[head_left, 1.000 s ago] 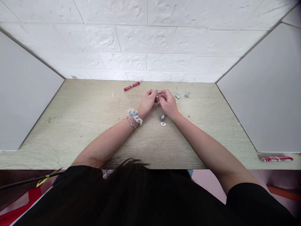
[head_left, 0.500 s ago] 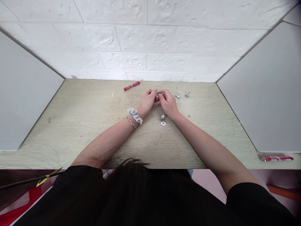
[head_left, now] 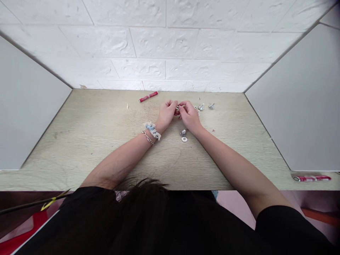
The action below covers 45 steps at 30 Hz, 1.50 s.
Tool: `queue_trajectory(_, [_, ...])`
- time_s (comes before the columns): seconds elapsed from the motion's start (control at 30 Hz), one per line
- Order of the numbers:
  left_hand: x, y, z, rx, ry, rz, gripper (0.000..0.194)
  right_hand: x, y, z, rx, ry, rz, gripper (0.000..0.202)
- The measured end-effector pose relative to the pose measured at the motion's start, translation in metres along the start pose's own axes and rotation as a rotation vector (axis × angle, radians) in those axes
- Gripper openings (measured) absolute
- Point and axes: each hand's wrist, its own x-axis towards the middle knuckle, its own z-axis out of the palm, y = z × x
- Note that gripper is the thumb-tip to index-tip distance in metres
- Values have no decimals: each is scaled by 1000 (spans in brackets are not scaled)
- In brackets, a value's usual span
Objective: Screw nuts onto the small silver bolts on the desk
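My left hand (head_left: 166,113) and my right hand (head_left: 190,117) meet fingertip to fingertip over the middle of the table. Between them, pinched by both, is a small silvery metal fastener (head_left: 177,107); fingers cover most of it, so its exact shape is unclear. Just in front of my right wrist stands a bolt (head_left: 183,132), with a flat washer (head_left: 184,139) lying beside it. Beyond my right hand are a bolt with a washer (head_left: 201,107), a similar bolt (head_left: 211,106) farther right and a small nut (head_left: 195,107).
A red tube-like stick (head_left: 148,96) lies near the white brick wall (head_left: 148,69); another red stick (head_left: 312,178) rests at the table's front right edge. White panels (head_left: 300,99) bound the wooden table (head_left: 106,127) on both sides. A small white scrap (head_left: 127,106) lies to the left.
My fingertips have shifted very slightly around the metal fastener. Both arms and the parts on the table stay in place.
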Motion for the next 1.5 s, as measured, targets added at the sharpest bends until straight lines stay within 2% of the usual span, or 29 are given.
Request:
queue_trajectory(0.2, [-2,2,0,-6,-25,-10,30,1,2,-1,-13,-15,10,15])
queue_trajectory(0.47, [-8,9,2,106,-92,-7,32,-1,-3,-2,-11,-12,49,10])
queue_trajectory(0.97, [-5,7,0,175,-123,14,34,0,-8,-3,-44,-16,88,9])
queue_trajectory(1.5, [-9,10,1,200,-112,14,35,0,-6,-3,-58,-27,62,12])
